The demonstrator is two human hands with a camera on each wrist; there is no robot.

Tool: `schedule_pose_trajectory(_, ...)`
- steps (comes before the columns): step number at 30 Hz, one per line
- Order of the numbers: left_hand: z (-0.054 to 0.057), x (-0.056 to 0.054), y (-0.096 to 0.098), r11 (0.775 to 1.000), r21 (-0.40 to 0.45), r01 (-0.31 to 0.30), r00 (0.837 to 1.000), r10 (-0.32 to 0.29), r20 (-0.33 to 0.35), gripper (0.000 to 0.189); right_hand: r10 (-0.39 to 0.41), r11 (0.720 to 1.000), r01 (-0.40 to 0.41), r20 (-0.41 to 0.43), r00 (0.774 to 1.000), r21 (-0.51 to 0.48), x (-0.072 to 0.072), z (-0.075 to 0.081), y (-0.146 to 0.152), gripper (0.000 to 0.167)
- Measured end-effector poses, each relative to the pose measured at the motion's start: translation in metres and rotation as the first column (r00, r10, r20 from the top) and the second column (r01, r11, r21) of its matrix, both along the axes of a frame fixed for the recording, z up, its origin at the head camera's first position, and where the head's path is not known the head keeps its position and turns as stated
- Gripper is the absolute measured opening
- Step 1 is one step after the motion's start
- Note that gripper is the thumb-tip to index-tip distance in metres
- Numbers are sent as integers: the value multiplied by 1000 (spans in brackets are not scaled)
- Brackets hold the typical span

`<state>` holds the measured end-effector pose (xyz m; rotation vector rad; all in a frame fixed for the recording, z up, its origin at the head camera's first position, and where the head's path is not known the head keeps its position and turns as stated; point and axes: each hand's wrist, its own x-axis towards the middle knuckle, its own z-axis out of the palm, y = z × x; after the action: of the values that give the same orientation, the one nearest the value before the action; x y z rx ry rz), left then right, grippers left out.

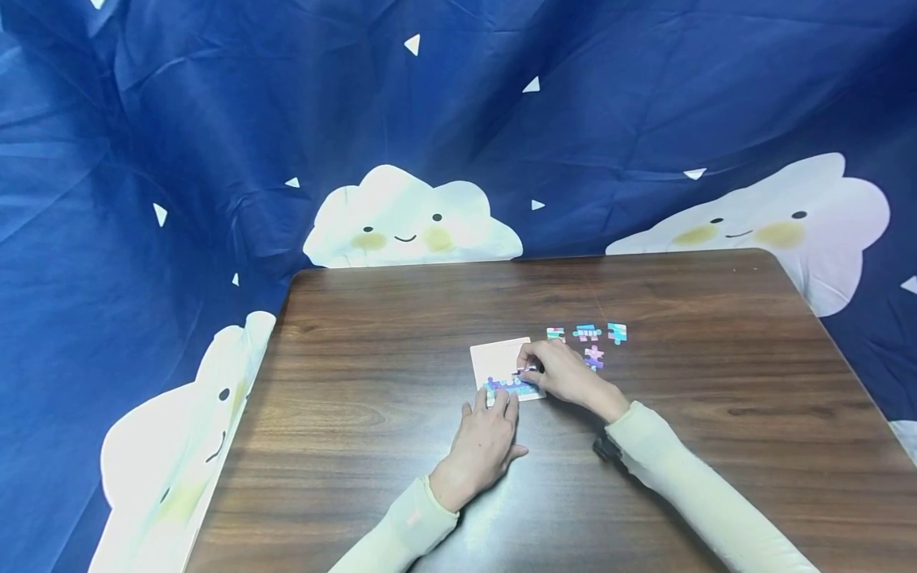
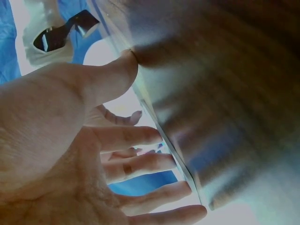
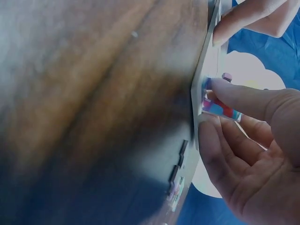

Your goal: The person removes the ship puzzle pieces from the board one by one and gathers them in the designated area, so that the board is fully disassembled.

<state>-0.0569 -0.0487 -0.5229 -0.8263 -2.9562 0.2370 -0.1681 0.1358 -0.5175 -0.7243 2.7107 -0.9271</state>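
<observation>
A white puzzle board (image 1: pixel 501 354) lies on the table, with joined purple and blue pieces (image 1: pixel 504 385) along its near edge. My right hand (image 1: pixel 566 374) is over the board's right side and pinches a puzzle piece (image 3: pixel 224 108) between thumb and fingers; red, blue and purple show on it in the right wrist view. My left hand (image 1: pixel 484 446) rests at the board's near edge, its fingertips touching it. In the left wrist view the fingers (image 2: pixel 140 164) of that hand are extended against the edge and the thumb stands apart.
Several loose puzzle pieces lie right of the board, among them a blue one (image 1: pixel 587 333), a corner-side one (image 1: pixel 618 333) and a pink-purple one (image 1: pixel 594 356). The brown wooden table (image 1: pixel 358 414) meets a blue cloud-print curtain (image 1: pixel 458 103) at its far edge.
</observation>
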Motion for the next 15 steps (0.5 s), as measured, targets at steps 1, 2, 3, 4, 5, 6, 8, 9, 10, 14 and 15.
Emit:
schedule_pose_trajectory(1, 0, 0, 0, 1000, -2, 0, 1000, 0, 0, 85, 3, 1000, -3, -1, 1000, -5, 0, 1, 0, 10)
schedule_pose_trajectory(2, 0, 0, 0, 1000, -2, 0, 1000, 0, 1, 85, 6, 1000, -6, -4, 1000, -11, 0, 2, 1, 10)
schedule_pose_trajectory(3, 0, 0, 0, 1000, -3, 0, 1000, 0, 1, 85, 8, 1000, -9, -8, 1000, -17, -1, 2, 1, 10)
schedule_pose_trajectory(4, 0, 0, 0, 1000, -4, -1, 1000, 1, 3, 85, 10, 1000, -10, -13, 1000, -25, -1, 3, 2, 10)
schedule_pose_trajectory(5, 0, 0, 0, 1000, -5, -1, 1000, 1, 5, 85, 11, 999, -12, -16, 1000, -33, -1, 3, 2, 10)
schedule_pose_trajectory(6, 0, 0, 0, 1000, -6, -2, 1000, 2, 7, 85, 12, 999, -12, -18, 1000, -39, -2, 3, 3, 9)
schedule_pose_trajectory(8, 0, 0, 0, 1000, -4, -3, 1000, 3, 12, 85, 11, 999, -12, -28, 1000, -46, -2, 4, 4, 7)
schedule_pose_trajectory(9, 0, 0, 0, 1000, -2, -4, 1000, 4, 15, 85, 8, 999, -9, -32, 999, -50, -2, 4, 5, 7)
schedule_pose_trajectory(10, 0, 0, 0, 1000, 0, -5, 1000, 5, 17, 85, 4, 999, -6, -37, 999, -54, -1, 4, 7, 6)
schedule_pose_trajectory(14, 0, -1, 0, 1000, 10, -6, 1000, 6, 27, 85, -21, 997, 17, -50, 999, -73, -1, 5, 14, 10)
schedule_pose_trajectory(15, 0, -1, 0, 1000, 11, -6, 1000, 6, 29, 85, -29, 996, 25, -52, 998, -81, -1, 5, 16, 11)
